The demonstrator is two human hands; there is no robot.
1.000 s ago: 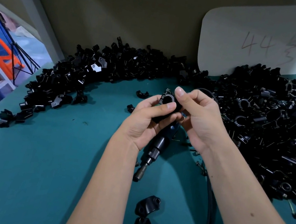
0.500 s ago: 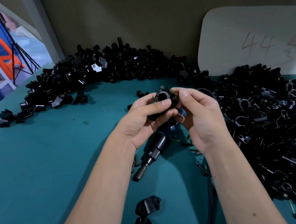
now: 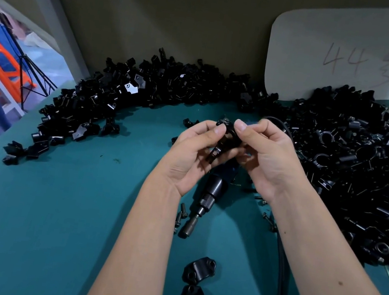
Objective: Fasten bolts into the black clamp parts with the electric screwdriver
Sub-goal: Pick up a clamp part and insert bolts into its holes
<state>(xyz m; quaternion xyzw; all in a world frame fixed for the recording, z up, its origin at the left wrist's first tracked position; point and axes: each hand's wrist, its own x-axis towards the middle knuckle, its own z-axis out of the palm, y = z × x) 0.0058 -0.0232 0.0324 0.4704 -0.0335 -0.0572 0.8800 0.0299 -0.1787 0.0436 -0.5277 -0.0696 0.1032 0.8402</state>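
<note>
Head view
Counter [image 3: 39,212]: teal; carries black clamp heaps, one at the back left [image 3: 125,96], one at the right [image 3: 361,172].
Left hand [image 3: 194,155]: palm up, fingers curled around a clamp [image 3: 225,139].
Right hand [image 3: 265,155]: pinches the same clamp from the right, thumb on top.
Clamp: black, glossy, held above the screwdriver.
Screwdriver [image 3: 208,197]: lies on the counter under the hands, tip toward the person.
Bolts [image 3: 180,216]: loose, beside the tip.
Two clamp halves [image 3: 196,286]: near edge.

Bare teal tabletop [image 3: 52,214] lies open left; clamp piles [image 3: 361,172] crowd the right.
</note>
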